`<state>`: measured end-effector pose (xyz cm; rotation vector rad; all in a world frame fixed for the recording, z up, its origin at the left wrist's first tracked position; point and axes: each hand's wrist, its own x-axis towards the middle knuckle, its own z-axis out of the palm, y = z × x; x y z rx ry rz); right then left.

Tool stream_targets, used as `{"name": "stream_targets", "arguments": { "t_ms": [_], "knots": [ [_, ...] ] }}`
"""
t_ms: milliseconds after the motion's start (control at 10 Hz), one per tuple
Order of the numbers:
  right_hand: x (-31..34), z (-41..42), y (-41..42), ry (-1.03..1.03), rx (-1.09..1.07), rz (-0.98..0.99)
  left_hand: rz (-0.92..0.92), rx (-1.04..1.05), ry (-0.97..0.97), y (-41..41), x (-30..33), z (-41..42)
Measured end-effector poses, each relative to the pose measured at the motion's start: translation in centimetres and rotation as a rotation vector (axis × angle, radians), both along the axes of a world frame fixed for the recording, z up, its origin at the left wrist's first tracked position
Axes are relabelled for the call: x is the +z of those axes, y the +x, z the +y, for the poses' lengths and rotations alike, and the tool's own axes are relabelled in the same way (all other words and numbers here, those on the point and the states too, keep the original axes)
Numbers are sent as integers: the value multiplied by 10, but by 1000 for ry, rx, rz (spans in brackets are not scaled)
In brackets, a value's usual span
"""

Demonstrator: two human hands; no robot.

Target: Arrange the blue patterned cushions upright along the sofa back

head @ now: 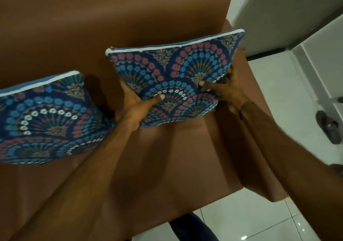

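Observation:
A blue patterned cushion (178, 73) with a white zip edge on top stands upright against the brown sofa back (111, 21), near the sofa's right end. My left hand (137, 107) grips its lower left corner, thumb on the front. My right hand (226, 90) grips its right side, thumb across the front. A second blue patterned cushion (46, 118) leans upright against the sofa back at the left, partly cut off by the frame edge, with neither hand on it.
The brown sofa seat (167, 157) stretches below the cushions, with its right armrest (256, 129) under my right forearm. White tiled floor (259, 222) lies to the right, with dark sandals (328, 127) on it. A white wall stands behind.

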<state>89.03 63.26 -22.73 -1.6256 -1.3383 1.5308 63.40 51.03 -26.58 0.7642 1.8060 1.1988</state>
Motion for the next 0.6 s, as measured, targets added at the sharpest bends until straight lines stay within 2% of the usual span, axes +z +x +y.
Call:
{"name": "stream_targets", "arguments": {
  "t_ms": [100,300,500,600],
  "knots": [
    [-11,9,0,1,49,23,24,81,-11,7,-16,-7],
    [-22,4,-9,39,-30,15,67,147,-72,7,-22,-16],
    [17,-25,-22,254,-42,-134,196,143,-31,-17,58,-42],
    [102,-55,-62,450,90,-343,312,130,49,-49,129,-69]
  ]
}}
